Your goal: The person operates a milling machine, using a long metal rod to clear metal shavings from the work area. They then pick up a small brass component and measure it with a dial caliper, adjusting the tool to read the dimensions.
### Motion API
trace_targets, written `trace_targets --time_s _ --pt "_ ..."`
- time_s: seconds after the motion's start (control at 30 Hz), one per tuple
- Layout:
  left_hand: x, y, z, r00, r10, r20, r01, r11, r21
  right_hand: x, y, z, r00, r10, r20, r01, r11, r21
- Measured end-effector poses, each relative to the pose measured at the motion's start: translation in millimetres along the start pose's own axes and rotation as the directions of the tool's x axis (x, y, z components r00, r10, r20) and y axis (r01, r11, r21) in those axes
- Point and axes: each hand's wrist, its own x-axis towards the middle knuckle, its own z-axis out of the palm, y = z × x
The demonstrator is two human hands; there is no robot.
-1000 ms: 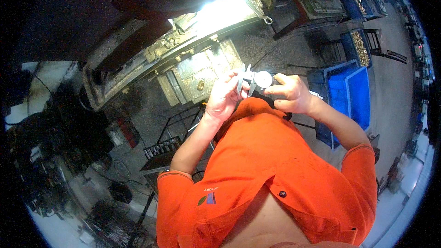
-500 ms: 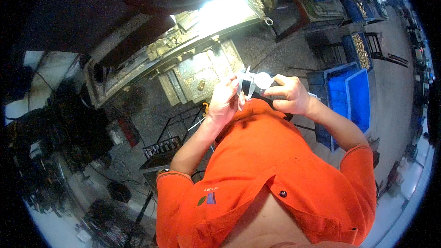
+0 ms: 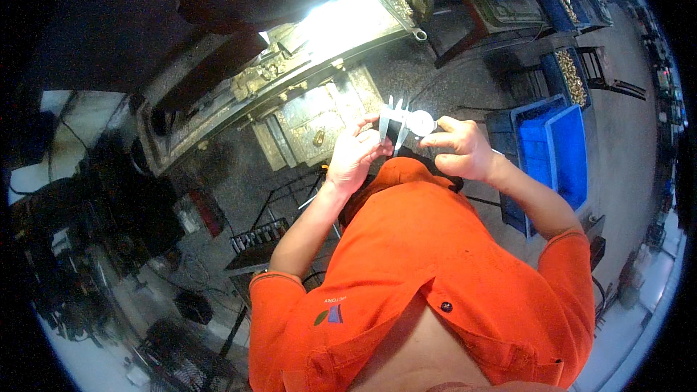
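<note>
I hold a silver dial caliper in front of my chest with both hands. My right hand grips its body next to the round white dial. The fingers of my left hand pinch at the caliper's lower jaws; whether a small part sits between the jaws I cannot tell. The pointed upper jaws stick up above my fingers. My orange shirt fills the lower part of the view.
Ahead stands a greasy metal machine with a bright lamp over it. Blue plastic bins stand on the right, with a crate of brass-coloured parts behind them. A dark wire rack is at lower left.
Both hands and the caliper have stayed almost in place, drifting slightly right and up. My left fingers have shifted a little at the jaws.
</note>
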Motion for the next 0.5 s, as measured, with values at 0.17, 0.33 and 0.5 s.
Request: trace_targets --time_s 0.17,0.33,0.5 --pt "13 2 -7 1.000 0.004 -0.004 -0.003 0.992 0.125 -4 0 0 0.999 0.002 0.041 -0.001 1.000 -0.026" --pt "20 7 -10 0.994 0.056 -0.089 -0.041 0.986 0.160 -7 3 3 0.999 -0.052 0.014 0.053 0.996 -0.069" --pt "13 25 18 0.983 0.179 -0.050 -0.104 0.754 0.649 -4 2 1 0.994 -0.088 0.071 0.099 0.979 -0.179"
